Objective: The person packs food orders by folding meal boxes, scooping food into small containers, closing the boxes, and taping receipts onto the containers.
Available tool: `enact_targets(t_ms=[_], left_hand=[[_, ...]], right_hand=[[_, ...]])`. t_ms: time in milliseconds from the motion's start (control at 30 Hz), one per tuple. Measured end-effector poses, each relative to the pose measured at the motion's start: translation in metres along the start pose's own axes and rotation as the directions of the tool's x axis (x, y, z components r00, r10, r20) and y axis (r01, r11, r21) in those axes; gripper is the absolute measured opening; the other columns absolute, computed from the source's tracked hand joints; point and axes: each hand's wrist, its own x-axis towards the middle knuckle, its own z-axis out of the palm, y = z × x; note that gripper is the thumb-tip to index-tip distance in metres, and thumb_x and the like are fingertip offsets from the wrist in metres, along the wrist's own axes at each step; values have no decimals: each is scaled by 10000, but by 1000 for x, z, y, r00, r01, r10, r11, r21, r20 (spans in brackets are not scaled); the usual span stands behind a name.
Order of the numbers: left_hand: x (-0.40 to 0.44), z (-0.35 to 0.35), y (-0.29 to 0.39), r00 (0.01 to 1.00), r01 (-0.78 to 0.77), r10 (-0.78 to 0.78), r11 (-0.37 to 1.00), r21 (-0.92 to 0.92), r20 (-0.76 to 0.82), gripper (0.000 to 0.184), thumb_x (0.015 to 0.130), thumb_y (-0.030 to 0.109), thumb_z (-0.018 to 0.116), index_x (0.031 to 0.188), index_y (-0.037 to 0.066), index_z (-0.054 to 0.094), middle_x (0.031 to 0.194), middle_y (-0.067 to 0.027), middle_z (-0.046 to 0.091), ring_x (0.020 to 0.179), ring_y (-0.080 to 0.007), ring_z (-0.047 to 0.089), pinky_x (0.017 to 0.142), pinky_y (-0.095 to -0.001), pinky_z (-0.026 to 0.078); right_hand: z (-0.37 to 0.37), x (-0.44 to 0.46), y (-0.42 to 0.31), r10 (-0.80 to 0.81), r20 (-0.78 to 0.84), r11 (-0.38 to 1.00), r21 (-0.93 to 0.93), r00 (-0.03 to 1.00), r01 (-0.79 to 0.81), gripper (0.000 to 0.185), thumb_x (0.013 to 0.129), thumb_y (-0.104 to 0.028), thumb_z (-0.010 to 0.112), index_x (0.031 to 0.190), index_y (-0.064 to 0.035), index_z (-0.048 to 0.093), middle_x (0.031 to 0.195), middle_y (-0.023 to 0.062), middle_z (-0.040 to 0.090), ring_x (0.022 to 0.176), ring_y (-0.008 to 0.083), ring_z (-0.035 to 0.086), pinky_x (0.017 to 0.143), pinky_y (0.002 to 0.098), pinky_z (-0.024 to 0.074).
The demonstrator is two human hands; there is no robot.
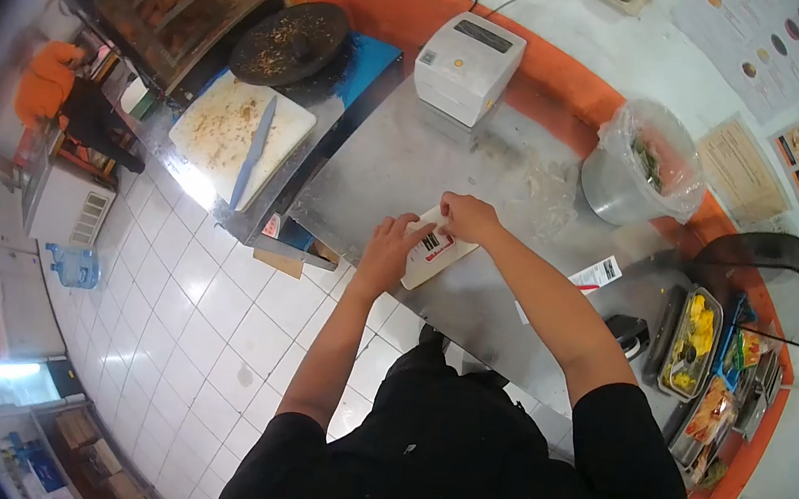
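A small white paper bag [437, 262] with black and red print lies at the front edge of the metal counter, partly covered by my hands. My left hand [386, 256] grips its left side, one digit stretched across the printed face. At the upper end of the bag, my right hand [470, 220] is closed in a pinch on the paper. The fingertips of that hand are partly hidden. Crumpled clear plastic [550, 197] rests on the counter beyond my right hand.
A label printer [469, 67] and a plastic-lined bin [621, 173] stand at the back. On the left, a knife [254, 152] lies on a cutting board [208, 130]. Food trays [693, 344] sit at right. A person in orange [46, 85] is at far left.
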Motion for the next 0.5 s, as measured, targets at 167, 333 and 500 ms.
enact_targets(t_ms=[167, 333, 500], left_hand=[[-4, 14, 3, 999, 29, -33, 994, 106, 40, 508, 735, 28, 599, 1182, 260, 660, 1277, -44, 507, 1077, -286, 478, 897, -407, 425], [-5, 30, 1, 975, 165, -174, 984, 71, 139, 399, 771, 130, 623, 1156, 226, 668, 1340, -67, 482, 1121, -317, 469, 915, -442, 413], [-21, 15, 25, 981, 188, -184, 980, 67, -63, 486, 784, 366, 668, 1233, 192, 601, 1430, -150, 402, 1264, -391, 394, 1010, -557, 327]], right_hand=[[5, -7, 3, 96, -110, 995, -31, 989, -100, 436, 657, -372, 808, 920, -111, 580, 883, 103, 670, 859, 298, 649, 720, 418, 501], [30, -24, 48, 95, -448, 995, 39, 889, -87, 474, 634, -414, 855, 754, -66, 557, 691, 91, 609, 633, 234, 591, 590, 373, 464], [87, -76, 101, 229, -623, 857, 494, 748, 149, 213, 798, -153, 725, 869, -55, 550, 707, 18, 565, 588, 117, 509, 540, 266, 422]])
